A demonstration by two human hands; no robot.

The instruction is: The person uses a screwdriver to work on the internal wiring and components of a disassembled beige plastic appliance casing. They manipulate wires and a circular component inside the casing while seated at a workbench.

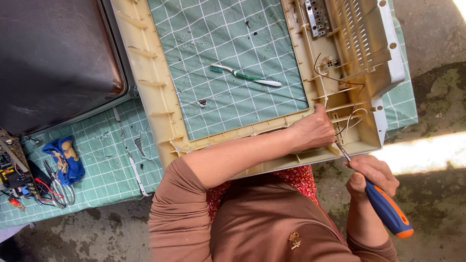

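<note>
— Both hands busy?
— Yes. Your left hand (315,131) presses closed on the beige plastic frame (160,97); your right hand (371,174) grips the blue-orange screwdriver (386,208), tip inside the frame's corner.

The person wears a plain brown long-sleeved knit top (272,221), its sleeves pushed up above the elbows, leaving both forearms bare. A small golden brooch-like ornament (293,239) sits on it, and red patterned fabric (296,177) shows beneath.
</note>
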